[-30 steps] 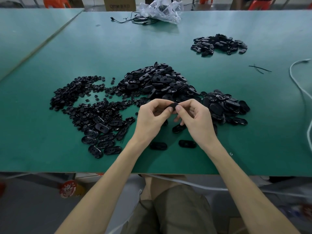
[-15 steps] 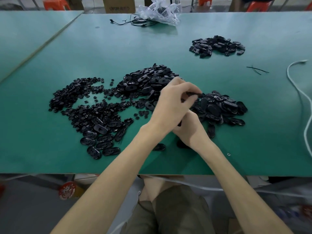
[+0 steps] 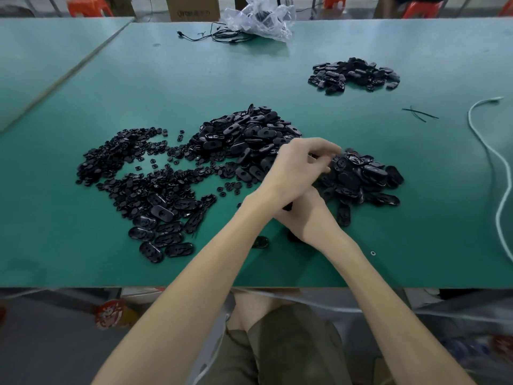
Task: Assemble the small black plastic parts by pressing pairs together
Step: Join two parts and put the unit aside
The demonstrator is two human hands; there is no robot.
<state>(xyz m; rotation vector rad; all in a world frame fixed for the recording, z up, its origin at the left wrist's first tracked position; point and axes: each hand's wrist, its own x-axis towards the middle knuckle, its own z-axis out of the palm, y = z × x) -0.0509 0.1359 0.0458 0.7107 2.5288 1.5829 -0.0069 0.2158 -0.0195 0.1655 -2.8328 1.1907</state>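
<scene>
My left hand [image 3: 299, 165] reaches across over my right wrist, to the left edge of the right-hand pile of black oval parts [image 3: 366, 176]. Its fingers are loosely apart and no part shows between them. My right hand [image 3: 308, 218] lies low on the green table [image 3: 416, 232] under the left wrist, its fingers hidden. A dark sliver of a part [image 3: 287, 208] shows at its edge. The big pile of oval shells [image 3: 244, 134] lies behind my hands. Small round parts [image 3: 111, 162] spread to the left.
Several oval parts [image 3: 161, 234] lie in rows at the near left, and loose ones [image 3: 259, 242] sit by my wrists. Another pile [image 3: 355, 73] lies far right. A white cable [image 3: 497, 162] runs down the right side. A plastic bag [image 3: 258, 18] and black wires [image 3: 222, 34] are at the back.
My hands were together pinching a black part. The left hand then carried it up and right across the right wrist to the right-hand pile, while the right hand dropped to the table.
</scene>
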